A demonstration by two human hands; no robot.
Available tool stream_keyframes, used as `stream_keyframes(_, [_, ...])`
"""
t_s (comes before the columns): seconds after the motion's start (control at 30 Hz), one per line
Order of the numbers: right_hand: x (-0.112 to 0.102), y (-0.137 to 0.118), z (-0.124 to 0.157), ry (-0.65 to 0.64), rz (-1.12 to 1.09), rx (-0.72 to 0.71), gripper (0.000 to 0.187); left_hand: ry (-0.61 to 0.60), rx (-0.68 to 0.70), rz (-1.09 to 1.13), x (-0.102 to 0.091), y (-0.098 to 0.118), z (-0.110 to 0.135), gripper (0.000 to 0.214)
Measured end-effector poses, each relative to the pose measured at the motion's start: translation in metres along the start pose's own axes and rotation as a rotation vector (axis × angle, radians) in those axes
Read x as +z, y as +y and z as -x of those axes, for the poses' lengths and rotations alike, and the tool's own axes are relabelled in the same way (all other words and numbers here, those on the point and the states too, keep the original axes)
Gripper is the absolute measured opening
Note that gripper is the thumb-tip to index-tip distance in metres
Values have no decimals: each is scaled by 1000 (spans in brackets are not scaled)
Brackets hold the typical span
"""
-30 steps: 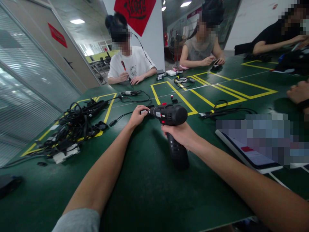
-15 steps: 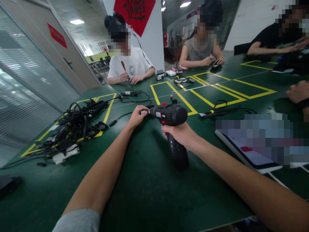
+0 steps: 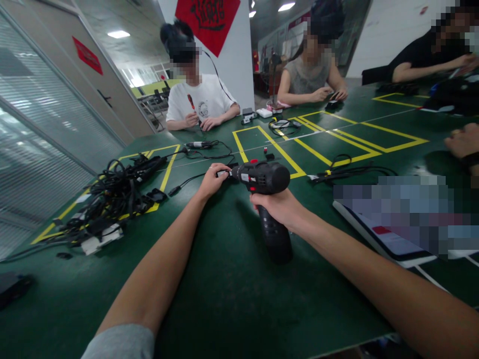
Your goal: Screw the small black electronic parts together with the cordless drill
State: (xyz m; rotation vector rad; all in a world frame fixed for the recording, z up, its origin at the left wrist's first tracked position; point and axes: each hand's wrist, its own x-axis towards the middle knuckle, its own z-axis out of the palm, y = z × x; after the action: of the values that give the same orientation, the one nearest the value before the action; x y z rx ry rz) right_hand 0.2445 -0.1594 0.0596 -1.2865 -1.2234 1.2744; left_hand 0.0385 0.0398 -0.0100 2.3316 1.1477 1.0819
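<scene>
A black cordless drill (image 3: 262, 177) with red accents is held above the green table, its handle pointing down. My right hand (image 3: 275, 208) is wrapped around the top of the handle, just below the drill body. My left hand (image 3: 213, 180) grips the front end of the drill at the chuck, where a small pale tip shows. The fingers of that hand hide most of the chuck.
A tangled pile of black cables and chargers (image 3: 116, 192) lies left, over yellow taped outlines. A tablet (image 3: 389, 239) sits right, and a co-worker's hand (image 3: 464, 141) rests beyond it. Seated co-workers face me across the table (image 3: 359, 107).
My hands and the drill stay in about the same place. The whole view has shifted slightly upward.
</scene>
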Motion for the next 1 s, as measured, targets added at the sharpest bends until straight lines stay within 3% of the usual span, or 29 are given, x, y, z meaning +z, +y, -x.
stream_keyframes(1.0, [-1,0,1,-7,-5,12,5,0,-21,-15,0,0,0,28])
